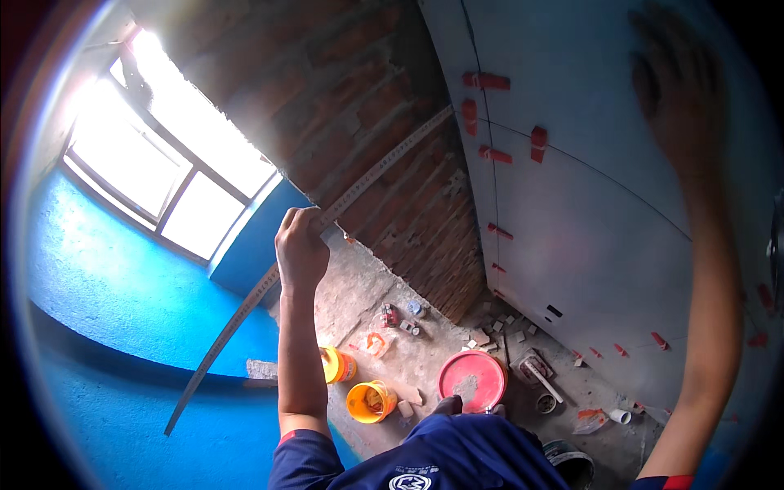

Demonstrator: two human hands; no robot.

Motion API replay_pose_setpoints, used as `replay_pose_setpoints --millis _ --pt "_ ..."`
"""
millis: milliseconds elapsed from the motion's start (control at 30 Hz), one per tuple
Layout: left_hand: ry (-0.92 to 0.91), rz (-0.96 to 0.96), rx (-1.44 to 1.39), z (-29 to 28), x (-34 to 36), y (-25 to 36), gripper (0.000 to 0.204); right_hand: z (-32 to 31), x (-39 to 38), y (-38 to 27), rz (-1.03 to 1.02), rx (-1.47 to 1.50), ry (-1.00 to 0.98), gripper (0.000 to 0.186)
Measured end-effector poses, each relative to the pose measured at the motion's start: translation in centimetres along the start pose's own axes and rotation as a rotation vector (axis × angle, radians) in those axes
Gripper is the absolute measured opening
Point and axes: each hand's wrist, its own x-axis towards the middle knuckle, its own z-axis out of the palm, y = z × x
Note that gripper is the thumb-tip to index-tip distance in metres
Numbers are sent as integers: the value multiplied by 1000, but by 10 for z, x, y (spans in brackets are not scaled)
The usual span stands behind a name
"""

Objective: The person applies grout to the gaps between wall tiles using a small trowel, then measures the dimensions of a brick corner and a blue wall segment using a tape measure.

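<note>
My left hand (302,245) is closed around the middle of a long, pale ruler (384,163) with printed marks along it. The ruler's far end reaches the edge of the large light-grey wall tiles (572,220), beside the bare brick wall (359,90). Its other end (204,367) hangs down to the left, in front of the blue wall. At the upper right, my raised right hand (682,106) is open, fingers stretched out over a tile. Shadow there hides how firmly it touches. Red levelling wedges (538,144) sit along the tile joints, several near the ruler's far end.
Below stand a red round lid or bucket top (472,377), two yellow buckets (371,402) and a dark bucket (569,461). Broken tile pieces (482,336), a white pipe piece (621,416) and tools lie on the floor. A bright window (163,163) is at left.
</note>
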Motion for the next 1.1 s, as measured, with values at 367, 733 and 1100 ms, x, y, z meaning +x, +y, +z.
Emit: replay_pose_setpoints --millis 367,733,1100 --pt "-26 21 29 0 4 -8 22 9 -4 10 -54 119 133 41" --pt "-18 24 -51 1 3 -15 17 4 -1 4 -42 -23 94 40" --pt "-26 16 -40 -4 2 -9 42 14 -7 13 -64 128 143 40"
